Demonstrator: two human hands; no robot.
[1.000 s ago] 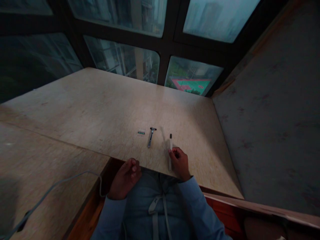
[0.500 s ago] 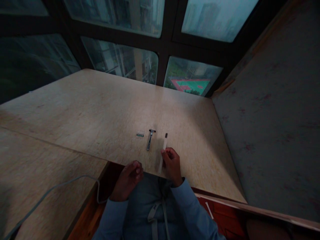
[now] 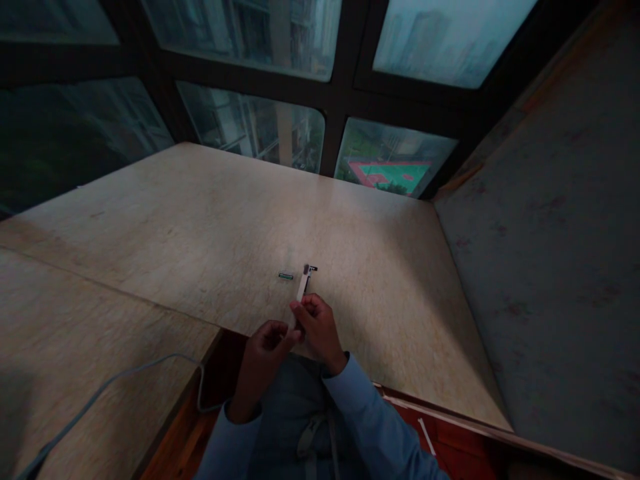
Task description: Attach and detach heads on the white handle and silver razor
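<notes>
A slim toothbrush with a pale, flat handle and a dark head slants upward over the table. My right hand pinches its middle between thumb and fingers. Close beside it, my left hand is closed on the lower end of the handle, which the fingers partly cover. Just behind the toothbrush lies a razor; its head shows, but most of its handle is hidden. A small razor blade cartridge with a green strip lies left of the toothbrush head.
The pale, marbled table reaches back to dark-framed windows. A patterned wall bounds the right side. At lower left, a grey cable crosses the tabletop and hangs over its edge. A white strip lies below the table at right.
My right hand has moved left with the toothbrush, bringing it in front of the razor. My left hand has come in and taken hold of the toothbrush's lower end. The view has shifted slightly.
</notes>
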